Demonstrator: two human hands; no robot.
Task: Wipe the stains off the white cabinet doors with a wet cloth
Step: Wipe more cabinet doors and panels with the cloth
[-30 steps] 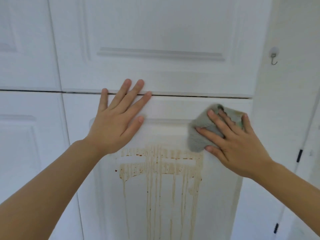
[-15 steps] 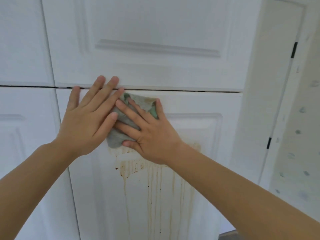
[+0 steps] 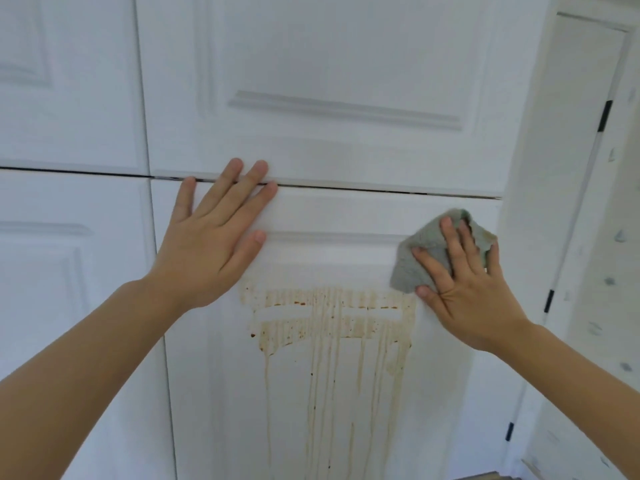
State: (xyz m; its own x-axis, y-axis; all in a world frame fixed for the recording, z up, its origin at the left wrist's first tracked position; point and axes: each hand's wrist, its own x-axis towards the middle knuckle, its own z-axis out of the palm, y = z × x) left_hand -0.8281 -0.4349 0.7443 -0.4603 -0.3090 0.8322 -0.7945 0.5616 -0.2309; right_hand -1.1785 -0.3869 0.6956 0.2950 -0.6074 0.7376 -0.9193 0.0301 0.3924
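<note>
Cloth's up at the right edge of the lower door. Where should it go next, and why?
Probably down and left. The right hand presses the cloth flat above the brown stain, whose drips run down the lower door unwiped. The left hand lies flat on the door.

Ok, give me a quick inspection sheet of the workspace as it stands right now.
Surface: lower cabinet door, white, panelled, shut.
Job's things: brown stain with drip streaks running down the panel, top part partly smeared pale; grey-green cloth flat against the door near its upper right corner, above and right of the stain.
Clutter: nothing seen.
Grippers: left hand flat on the door, fingertips over the gap to the upper door; right hand presses the cloth with spread fingers.
Cables: nothing seen.
Surroundings: more white cabinet doors to the left; a white door with black hinges at right.
</note>
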